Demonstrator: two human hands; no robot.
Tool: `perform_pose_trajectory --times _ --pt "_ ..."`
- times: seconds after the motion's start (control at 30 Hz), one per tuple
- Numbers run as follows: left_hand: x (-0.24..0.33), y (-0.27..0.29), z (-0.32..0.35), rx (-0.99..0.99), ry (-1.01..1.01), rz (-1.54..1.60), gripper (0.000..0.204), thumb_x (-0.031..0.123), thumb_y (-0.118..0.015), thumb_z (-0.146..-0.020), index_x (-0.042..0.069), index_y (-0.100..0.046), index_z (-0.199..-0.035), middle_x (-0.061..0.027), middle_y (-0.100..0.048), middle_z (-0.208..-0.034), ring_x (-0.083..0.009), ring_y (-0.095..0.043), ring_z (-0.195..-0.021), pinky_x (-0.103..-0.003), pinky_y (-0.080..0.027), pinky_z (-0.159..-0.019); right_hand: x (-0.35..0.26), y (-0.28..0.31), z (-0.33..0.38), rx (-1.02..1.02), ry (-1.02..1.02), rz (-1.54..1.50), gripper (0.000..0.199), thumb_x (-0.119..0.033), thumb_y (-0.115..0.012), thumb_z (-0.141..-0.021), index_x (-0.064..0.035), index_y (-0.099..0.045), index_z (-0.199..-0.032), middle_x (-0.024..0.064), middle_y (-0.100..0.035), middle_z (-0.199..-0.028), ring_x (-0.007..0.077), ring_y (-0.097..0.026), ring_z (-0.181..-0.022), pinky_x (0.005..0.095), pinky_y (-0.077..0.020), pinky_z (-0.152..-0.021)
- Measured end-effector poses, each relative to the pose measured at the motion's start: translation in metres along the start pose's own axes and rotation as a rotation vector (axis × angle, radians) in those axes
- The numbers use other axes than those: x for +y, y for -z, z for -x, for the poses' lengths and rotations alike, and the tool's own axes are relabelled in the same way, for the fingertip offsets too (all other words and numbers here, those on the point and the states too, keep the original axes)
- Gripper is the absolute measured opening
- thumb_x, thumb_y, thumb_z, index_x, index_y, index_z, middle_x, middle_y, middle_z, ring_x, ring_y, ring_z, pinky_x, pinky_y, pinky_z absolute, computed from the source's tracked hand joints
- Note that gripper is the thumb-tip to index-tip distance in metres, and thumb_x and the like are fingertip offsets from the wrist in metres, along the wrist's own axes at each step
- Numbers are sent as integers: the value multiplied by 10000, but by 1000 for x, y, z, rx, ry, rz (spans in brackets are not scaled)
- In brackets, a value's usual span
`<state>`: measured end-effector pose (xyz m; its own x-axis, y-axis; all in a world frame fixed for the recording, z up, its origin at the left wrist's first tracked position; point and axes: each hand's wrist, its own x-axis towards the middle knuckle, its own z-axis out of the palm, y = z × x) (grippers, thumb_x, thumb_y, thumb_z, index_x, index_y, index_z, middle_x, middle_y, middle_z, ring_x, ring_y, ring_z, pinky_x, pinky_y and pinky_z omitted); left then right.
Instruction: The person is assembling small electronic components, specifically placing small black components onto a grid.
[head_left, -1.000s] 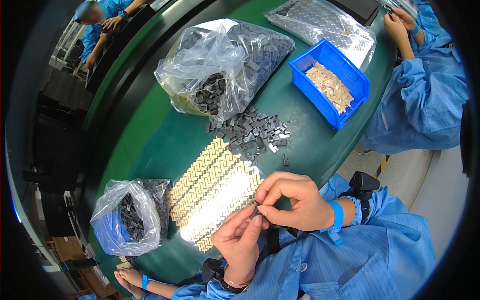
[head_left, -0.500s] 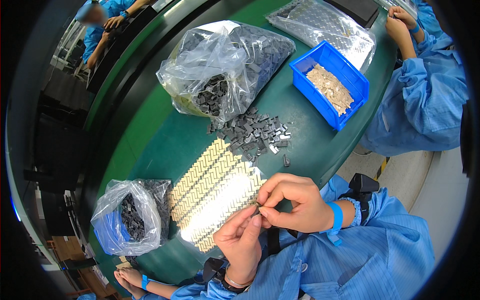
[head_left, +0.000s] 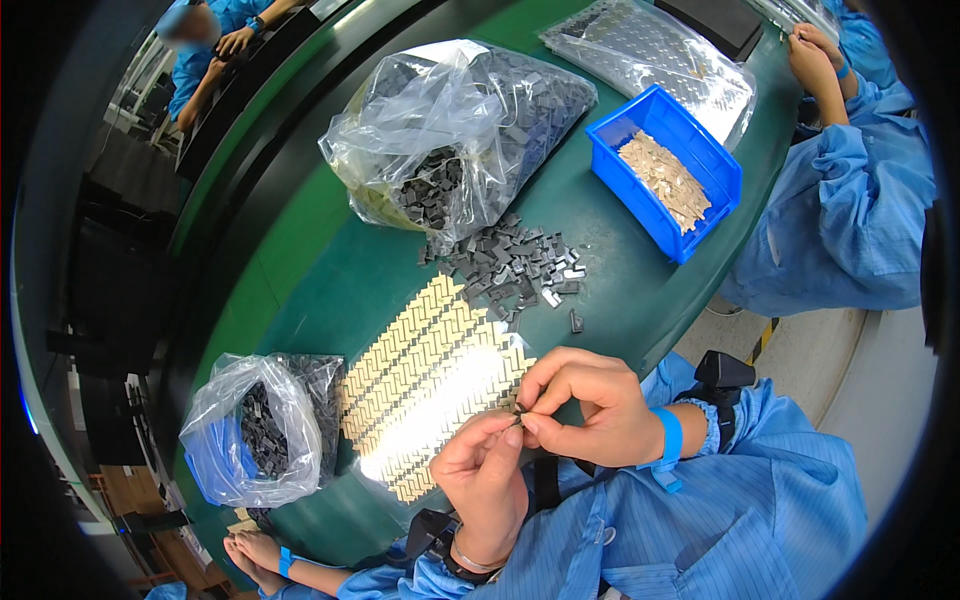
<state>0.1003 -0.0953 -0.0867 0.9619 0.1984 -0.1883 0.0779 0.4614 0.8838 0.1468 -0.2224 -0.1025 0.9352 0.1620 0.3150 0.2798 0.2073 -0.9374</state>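
Note:
My left hand (head_left: 484, 478) and my right hand (head_left: 598, 405) meet at the fingertips above the near edge of the table. Pinched between them is a small black plastic piece (head_left: 519, 416), mostly covered by the fingers. Just left of the hands lies a sheet of cream strips (head_left: 405, 345) in a zigzag pattern, with strong glare over its middle. Beyond it a loose heap of small black plastic pieces (head_left: 510, 262) spills from a large clear bag (head_left: 400, 125) full of the same kind.
A blue bin (head_left: 610, 160) at right holds many thin beige strips (head_left: 665, 180). Behind it lies clear plastic packaging (head_left: 650, 60). A smaller open bag (head_left: 210, 430) of black pieces stands at left. Other people's hands show at lower left (head_left: 255, 552), far right (head_left: 815, 60) and far left (head_left: 235, 42).
Both hands stay together on the small black piece, with only a slight shift of the fingers. The whole view has moved a little.

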Motion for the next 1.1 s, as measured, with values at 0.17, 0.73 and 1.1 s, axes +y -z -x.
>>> perform_pose_trajectory --times 0.17,0.73,1.1 --pt "0 -1 -1 0 1 11 139 -25 -571 -788 -47 -609 -920 -132 -634 -879 -177 -618 -753 -277 -517 -704 2 -1 0 3 3 -16 107 24 -656 -704 -7 -554 -704 85 -597 -825 155 -589 -708 256 -470 -612" --pt "4 6 -4 -102 -176 -46 134 -88 -571 -789 -51 -587 -917 -149 -610 -863 -158 -605 -740 -254 -508 -710 -2 13 -14 -210 26 157 186 -135 -685 -759 -13 -587 -861 77 -570 -850 162 -556 -696 268 -445 -608" --pt "7 12 -5 -149 -56 -113 290 -24 -632 -779 -78 -553 -1052 -155 -626 -920 -165 -620 -779 -249 -507 -710 0 13 -14 -395 -463 -459 120 -120 -611 -835 -11 -560 -839 11 -558 -762 58 -515 -688 213 -415 -633"
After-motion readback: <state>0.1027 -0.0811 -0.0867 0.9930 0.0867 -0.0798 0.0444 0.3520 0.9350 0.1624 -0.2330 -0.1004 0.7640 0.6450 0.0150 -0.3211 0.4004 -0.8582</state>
